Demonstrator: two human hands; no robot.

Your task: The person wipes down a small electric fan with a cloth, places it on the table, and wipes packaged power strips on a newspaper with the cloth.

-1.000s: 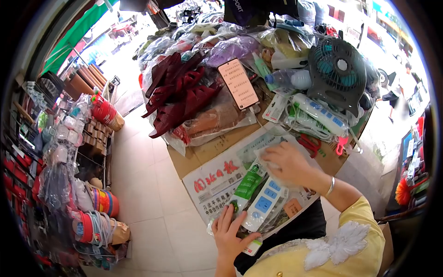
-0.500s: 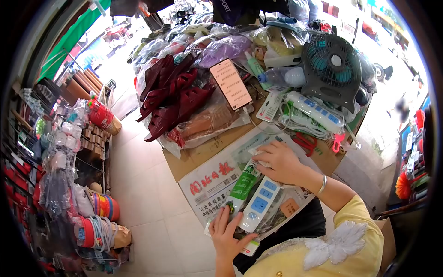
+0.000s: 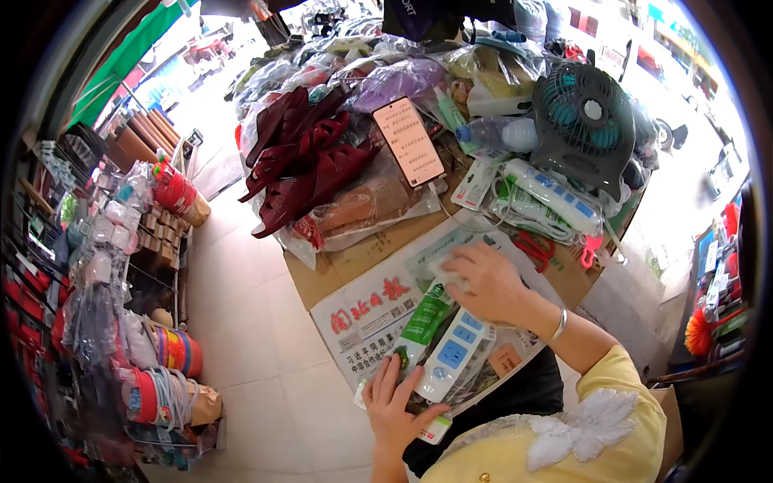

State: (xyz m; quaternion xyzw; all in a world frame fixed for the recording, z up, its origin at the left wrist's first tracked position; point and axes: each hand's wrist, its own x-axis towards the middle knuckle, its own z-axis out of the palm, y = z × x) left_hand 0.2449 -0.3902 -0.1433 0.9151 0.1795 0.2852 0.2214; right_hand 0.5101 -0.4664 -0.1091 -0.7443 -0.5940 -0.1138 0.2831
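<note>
A white power strip with blue sockets lies slanted on newspaper, in clear plastic packaging with a green label. My left hand rests on the near end of the package, fingers spread and thumb apart. Beside its thumb shows a small white, red and green card. At the far end, my right hand, with a bracelet on the wrist, has its fingers bent over the clear plastic and closed on it. Part of the package's far end is hidden under that hand.
The newspaper lies on cardboard. Beyond are dark red sandals, a lit phone, a water bottle, a fan and another packaged power strip. Red-handled scissors sit right of my right hand.
The camera view has shifted slightly. My right hand's fingers have moved a little at the package's far end; my left hand stays on the near end.
</note>
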